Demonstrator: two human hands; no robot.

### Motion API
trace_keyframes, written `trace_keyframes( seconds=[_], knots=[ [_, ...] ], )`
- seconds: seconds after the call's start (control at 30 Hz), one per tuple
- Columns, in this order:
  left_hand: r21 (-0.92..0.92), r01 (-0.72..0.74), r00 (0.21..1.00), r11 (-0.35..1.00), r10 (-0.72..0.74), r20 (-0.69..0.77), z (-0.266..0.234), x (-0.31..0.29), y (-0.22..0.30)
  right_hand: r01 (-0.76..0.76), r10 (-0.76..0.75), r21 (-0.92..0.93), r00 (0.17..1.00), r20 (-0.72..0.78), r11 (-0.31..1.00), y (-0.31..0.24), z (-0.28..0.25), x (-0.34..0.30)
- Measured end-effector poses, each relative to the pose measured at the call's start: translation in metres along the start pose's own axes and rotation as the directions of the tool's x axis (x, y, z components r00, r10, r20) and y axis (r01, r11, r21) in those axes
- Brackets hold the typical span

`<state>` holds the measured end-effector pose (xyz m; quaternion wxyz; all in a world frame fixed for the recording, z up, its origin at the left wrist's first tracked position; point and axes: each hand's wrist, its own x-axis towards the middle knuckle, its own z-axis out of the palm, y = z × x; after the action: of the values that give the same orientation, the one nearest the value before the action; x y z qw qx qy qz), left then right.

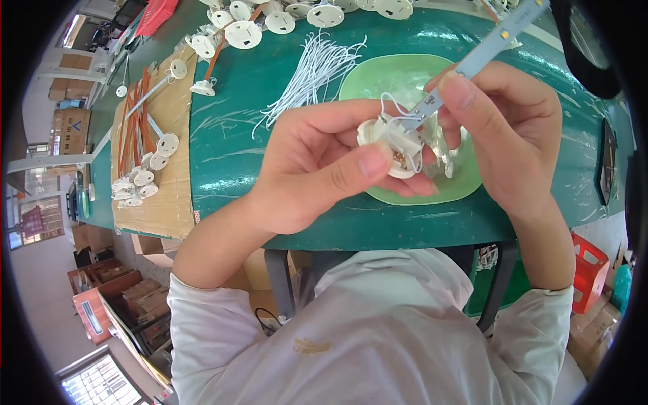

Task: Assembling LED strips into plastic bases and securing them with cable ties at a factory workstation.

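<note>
In my left hand (317, 162) is a round white plastic cap (370, 133), gripped between the thumb and the curled fingers. White wires and a bit of copper-coloured winding show inside it. My right hand (503, 128) pinches a narrow LED strip board (496, 46) between thumb and forefinger. The strip slants up to the right, its lower end meeting the cap; whether it is fixed there I cannot tell. Both hands are above a light green bowl (412, 196), which holds small clear pieces partly hidden by my fingers.
A bundle of white wires (314, 74) lies left of the bowl. Several round white caps on strips (243, 34) line the far edge. More lie on a cardboard sheet (162, 196) at the left. A dark flat object (605, 162) rests at the right edge, near a red stool (588, 270).
</note>
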<state>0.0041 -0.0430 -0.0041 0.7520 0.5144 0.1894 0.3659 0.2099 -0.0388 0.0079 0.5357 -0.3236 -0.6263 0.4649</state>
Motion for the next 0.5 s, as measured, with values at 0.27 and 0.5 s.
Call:
trace_keyframes(
  seconds=[0.27,0.5],
  knots=[
    [-0.015,0.127,0.992,0.992,-0.127,0.001,0.011,0.0,0.0,-0.111,0.103,0.12,0.992,0.07,0.987,-0.005,0.005,0.001],
    [-0.201,0.13,0.991,0.971,-0.132,0.003,0.012,-0.005,-0.002,-0.513,0.515,0.05,0.847,-0.133,0.857,-0.021,0.016,0.005]
  ],
)
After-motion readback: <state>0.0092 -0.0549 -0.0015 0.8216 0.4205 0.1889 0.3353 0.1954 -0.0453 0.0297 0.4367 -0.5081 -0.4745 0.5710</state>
